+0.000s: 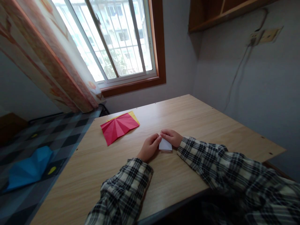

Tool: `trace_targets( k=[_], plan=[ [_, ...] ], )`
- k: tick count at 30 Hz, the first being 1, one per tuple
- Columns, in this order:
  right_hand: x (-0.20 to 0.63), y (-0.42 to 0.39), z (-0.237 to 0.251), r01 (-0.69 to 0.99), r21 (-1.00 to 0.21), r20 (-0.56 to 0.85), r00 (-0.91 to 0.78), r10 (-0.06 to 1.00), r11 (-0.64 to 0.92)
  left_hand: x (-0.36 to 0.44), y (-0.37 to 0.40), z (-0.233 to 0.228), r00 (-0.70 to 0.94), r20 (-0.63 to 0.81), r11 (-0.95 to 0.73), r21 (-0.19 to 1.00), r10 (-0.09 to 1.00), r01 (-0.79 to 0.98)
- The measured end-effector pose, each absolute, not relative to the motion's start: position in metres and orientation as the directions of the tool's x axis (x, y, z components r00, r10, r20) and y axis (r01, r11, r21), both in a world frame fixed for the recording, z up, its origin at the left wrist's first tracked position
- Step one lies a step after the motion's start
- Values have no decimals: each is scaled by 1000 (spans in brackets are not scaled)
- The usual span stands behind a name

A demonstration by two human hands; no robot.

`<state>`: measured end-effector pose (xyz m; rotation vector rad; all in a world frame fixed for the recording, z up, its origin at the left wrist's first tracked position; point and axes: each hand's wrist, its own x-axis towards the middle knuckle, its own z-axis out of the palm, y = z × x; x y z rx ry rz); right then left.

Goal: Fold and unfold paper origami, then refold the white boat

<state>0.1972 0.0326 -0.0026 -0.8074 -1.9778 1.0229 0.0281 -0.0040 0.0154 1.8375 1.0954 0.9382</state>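
Note:
A small piece of folded white paper (165, 145) lies on the wooden table, between my two hands. My left hand (150, 145) is closed at the paper's left side, its thumb pressed along the edge. From the right, my right hand (171, 137) curls over the paper's upper part, fingers together and meeting the left fingertips. The hands hide the top of the paper, so its full shape does not show. Farther left on the table rests a creased red paper (119, 127) with fan-like folds, lying partly over a yellow paper (134, 117).
The wooden table (178, 115) ends at a back edge near the window wall. To the left, a lower checked surface (67, 140) carries a creased blue paper (30, 170). A curtain (53, 59) hangs beside the window, and a shelf (225, 15) juts from the wall at upper right.

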Motion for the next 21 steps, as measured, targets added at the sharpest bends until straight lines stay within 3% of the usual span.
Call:
trace_targets(
  k=[21],
  plan=[
    [196,30,4,212,-840,328,-535,779,499,27,-1,12,333,79,-124,985,939,116]
  ],
)
